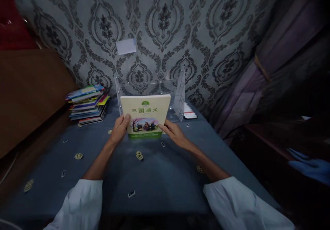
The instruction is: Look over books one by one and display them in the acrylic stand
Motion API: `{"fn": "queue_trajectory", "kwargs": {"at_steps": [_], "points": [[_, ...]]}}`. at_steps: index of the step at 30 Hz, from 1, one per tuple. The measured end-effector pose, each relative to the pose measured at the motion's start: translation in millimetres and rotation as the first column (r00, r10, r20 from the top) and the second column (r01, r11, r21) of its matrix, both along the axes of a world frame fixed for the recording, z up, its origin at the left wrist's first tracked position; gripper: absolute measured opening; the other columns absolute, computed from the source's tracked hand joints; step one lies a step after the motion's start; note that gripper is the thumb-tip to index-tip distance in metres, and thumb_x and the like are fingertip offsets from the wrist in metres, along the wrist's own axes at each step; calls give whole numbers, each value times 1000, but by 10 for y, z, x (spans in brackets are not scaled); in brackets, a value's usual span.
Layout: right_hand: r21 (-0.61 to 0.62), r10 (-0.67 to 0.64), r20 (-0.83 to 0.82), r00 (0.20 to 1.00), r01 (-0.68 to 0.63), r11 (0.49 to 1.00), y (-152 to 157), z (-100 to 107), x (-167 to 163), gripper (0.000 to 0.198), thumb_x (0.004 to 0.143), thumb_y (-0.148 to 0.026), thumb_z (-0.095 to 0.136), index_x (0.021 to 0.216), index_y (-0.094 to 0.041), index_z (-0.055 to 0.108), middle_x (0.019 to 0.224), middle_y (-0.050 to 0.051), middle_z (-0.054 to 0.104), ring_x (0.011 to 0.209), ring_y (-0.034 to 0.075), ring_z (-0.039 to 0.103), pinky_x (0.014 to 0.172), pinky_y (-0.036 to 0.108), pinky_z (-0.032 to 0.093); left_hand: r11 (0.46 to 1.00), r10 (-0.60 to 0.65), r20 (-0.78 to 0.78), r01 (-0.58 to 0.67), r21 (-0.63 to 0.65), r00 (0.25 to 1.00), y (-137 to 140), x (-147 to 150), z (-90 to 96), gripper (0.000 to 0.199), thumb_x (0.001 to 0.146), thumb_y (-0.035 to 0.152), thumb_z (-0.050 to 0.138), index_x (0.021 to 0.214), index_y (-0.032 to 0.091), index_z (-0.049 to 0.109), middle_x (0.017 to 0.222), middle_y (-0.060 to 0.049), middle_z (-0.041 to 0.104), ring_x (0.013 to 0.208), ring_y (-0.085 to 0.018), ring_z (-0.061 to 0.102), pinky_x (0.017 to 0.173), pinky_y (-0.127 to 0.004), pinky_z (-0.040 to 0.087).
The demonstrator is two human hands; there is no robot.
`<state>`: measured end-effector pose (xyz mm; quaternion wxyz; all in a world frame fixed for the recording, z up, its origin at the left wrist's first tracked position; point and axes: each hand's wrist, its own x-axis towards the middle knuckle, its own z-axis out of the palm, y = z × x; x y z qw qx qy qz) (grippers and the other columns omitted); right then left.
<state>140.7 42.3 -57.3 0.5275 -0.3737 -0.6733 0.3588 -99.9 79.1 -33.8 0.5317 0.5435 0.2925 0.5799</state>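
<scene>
A cream book [145,110] with green lettering, a painted scene and a green lower band is held up, its cover facing me. My left hand [120,128] is closed on its left edge, the thumb lying on the cover. On the opposite edge, my right hand [175,133] grips it with the thumb on the front and the other fingers mostly hidden behind. Just beyond the book stands a clear plastic rack [179,98] with transparent side panels; the book covers part of it.
A stack of books [89,104] rises at the back left beside a brown wooden panel [31,92]. The blue patterned cloth [108,188] covers the table. Behind the rack's right side lies a flat item [190,111], partly blurred out. A purple curtain [242,96] hangs at right.
</scene>
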Motion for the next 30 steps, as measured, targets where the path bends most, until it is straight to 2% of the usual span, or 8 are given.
{"fn": "queue_trajectory", "kwargs": {"at_steps": [4, 6, 8, 12, 16, 21, 27, 30], "points": [[86, -57, 236, 970, 38, 996, 33, -85, 125, 33, 95, -47, 56, 103, -19, 72, 93, 6, 74, 79, 22, 66, 76, 35, 55, 986, -63, -375, 115, 119, 925, 0, -210, 56, 59, 76, 66, 72, 101, 13, 77, 103, -8, 78, 105, -30, 70, 96, -39, 54], [131, -80, 286, 955, 44, 990, 26, -199, 172, 36, 98, -48, 50, 104, -19, 71, 97, 7, 74, 88, 24, 68, 84, 40, 56, 968, -115, -521, 213, 130, 846, -46, -289, 56, 55, 79, 63, 70, 105, 16, 78, 105, -7, 78, 106, -30, 70, 97, -41, 54], [181, -73, 313, 947, 15, 983, 9, -320, 216, 38, 100, -48, 47, 116, -21, 69, 113, 10, 72, 106, 26, 67, 97, 45, 53, 933, -172, -618, 328, 147, 767, -96, -343, 3, 50, 83, 60, 68, 113, 20, 77, 115, -7, 76, 114, -30, 68, 103, -43, 51], [236, -4, 386, 922, -94, 967, -16, -516, 298, 40, 103, -45, 42, 134, -26, 60, 134, 11, 63, 129, 25, 56, 110, 48, 46, 844, -215, -697, 489, 220, 684, -156, -390, -265, 48, 90, 58, 60, 124, 26, 72, 132, -9, 68, 131, -31, 57, 116, -49, 37], [240, -2, 468, 884, -125, 963, -17, -661, 351, 39, 104, -39, 41, 136, -27, 60, 140, 13, 58, 134, 25, 52, 110, 48, 46, 811, -98, -778, 503, 299, 621, -230, -399, -531, 37, 98, 44, 56, 132, 31, 65, 139, -8, 62, 137, -27, 51, 120, -52, 32], [192, 32, 591, 806, -179, 965, -51, -765, 417, 39, 103, -31, 43, 139, -27, 59, 146, 12, 55, 142, 25, 46, 114, 50, 43, 742, 37, -864, 566, 361, 502, -345, -405, -675, 40, 100, 32, 53, 140, 34, 56, 147, -5, 54, 145, -25, 41, 120, -55, 31], [105, 70, 717, 693, -207, 973, -130, -645, 483, 41, 98, -18, 47, 136, -25, 62, 149, 12, 53, 142, 25, 46, 119, 50, 38, 675, 119, -912, 642, 364, 392, -383, -427, -782, 42, 102, 29, 48, 144, 32, 52, 150, -4, 52, 148, -25, 35, 122, -55, 27], [43, 131, 752, 646, -246, 968, -134, -464, 264, 41, 99, -19, 43, 136, -20, 61, 145, 14, 57, 140, 26, 49, 121, 50, 32, 650, 137, -919, 667, 364, 369, -399, -426, -782, 44, 102, 27, 48, 146, 31, 50, 151, -5, 51, 149, -25, 34, 122, -55, 27]]}}
